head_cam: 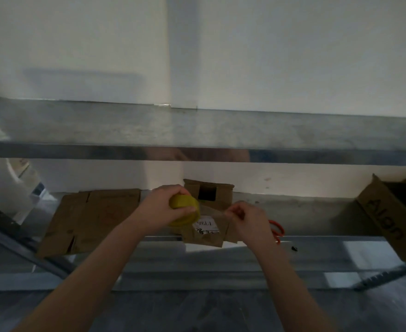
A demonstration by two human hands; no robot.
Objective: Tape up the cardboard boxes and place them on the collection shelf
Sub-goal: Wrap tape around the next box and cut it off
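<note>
Metal shelf point(305, 212), lower deck, carried all the cardboard; upper deck point(197, 130) ran well above both hands.

Cardboard, four pieces counted:
- One flattened sheet point(89, 221) lay flat on the deck, out to the left of the left hand's grip.
- One large open box point(393, 214), printed "Align", sat tilted well to the right of the right hand's grip. Its inside was dark and the contents could not be told.
- One small box point(208, 190) stood just beyond the two grips, against the wall. It had a dark square opening, and nothing inside could be seen.
- One small labelled box point(206, 236), the piece being taped, lay directly below and between the grips, its near edge overhanging the deck front. White label point(205, 226) faced up, writing too blurred to read.

Left hand point(160, 207): grip wrapped round one yellow tape roll point(185, 210), fingers curled over its top.

Right hand point(250, 219): finger and thumb pinched together on what looked like the tape's free end point(227, 213). The strip itself was faint.

One pair of orange-handled scissors point(278, 232) lay on the deck just behind the right wrist, partly hidden.
</note>
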